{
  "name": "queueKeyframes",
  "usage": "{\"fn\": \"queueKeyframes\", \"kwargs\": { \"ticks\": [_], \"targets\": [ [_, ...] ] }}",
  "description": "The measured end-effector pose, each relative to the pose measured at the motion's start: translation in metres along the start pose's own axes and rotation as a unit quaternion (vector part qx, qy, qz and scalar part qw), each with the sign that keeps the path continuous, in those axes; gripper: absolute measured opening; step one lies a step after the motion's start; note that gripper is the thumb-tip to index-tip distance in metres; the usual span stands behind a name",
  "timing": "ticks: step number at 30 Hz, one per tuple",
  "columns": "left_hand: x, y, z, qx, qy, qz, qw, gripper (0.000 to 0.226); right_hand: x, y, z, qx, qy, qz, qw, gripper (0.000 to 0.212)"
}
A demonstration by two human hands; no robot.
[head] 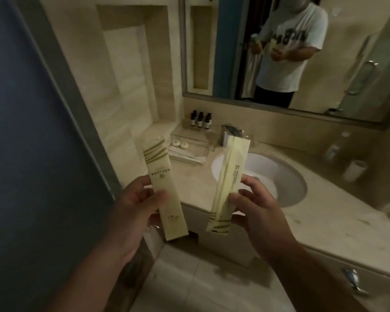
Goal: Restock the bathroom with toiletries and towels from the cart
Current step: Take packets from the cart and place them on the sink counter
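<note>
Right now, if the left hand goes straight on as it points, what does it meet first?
The packet in the left hand would probably reach the vanity counter by the clear tray; depth unclear.

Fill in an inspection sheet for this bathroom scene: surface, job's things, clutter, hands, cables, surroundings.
Surface: beige stone counter with a round white sink set in it.
Job's things: two long pale packets held over the counter's edge, left sachet with its stripes at the top, right sachet with its stripes at the bottom; three small dark bottles and a clear tray at the counter's back left.
Clutter: white roll-like item on the counter's right, too blurred to identify.
Hands: left hand grips the left sachet; right hand pinches the right sachet.
Cables: nothing seen.
Surroundings: mirror above the counter; dark door at left.
</note>
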State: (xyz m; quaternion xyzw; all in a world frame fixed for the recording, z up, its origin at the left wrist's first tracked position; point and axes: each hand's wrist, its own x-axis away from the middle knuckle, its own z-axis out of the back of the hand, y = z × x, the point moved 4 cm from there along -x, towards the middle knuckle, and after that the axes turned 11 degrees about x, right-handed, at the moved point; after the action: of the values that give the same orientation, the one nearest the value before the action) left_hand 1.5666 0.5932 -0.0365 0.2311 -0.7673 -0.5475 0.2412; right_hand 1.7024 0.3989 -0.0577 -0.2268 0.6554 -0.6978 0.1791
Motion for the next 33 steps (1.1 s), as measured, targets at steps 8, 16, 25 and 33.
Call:
{"fn": "queueKeyframes", "kwargs": {
  "ticks": [8, 16, 25, 33],
  "targets": [
    [-0.086, -0.009, -0.016, -0.034, 0.080, -0.024, 0.996, 0.025, -0.118, 0.003, 0.008, 0.010, -0.060, -0.003, 0.998, 0.031],
    [-0.164, -0.020, -0.007, 0.005, 0.083, 0.015, 0.996, 0.025, -0.196, 0.013, 0.010, 0.019, -0.052, -0.027, 0.998, 0.032],
    [-0.327, -0.023, -0.002, -0.052, 0.008, 0.000, 0.999, 0.024, -0.291, 0.016, 0.004, 0.028, 0.041, -0.055, 0.997, 0.032],
    [-0.458, -0.064, -0.011, -0.302, -0.079, -0.037, 0.949, 0.017, -0.351, 0.033, -0.004, 0.020, 0.114, -0.102, 0.988, 0.030]
  ]
}}
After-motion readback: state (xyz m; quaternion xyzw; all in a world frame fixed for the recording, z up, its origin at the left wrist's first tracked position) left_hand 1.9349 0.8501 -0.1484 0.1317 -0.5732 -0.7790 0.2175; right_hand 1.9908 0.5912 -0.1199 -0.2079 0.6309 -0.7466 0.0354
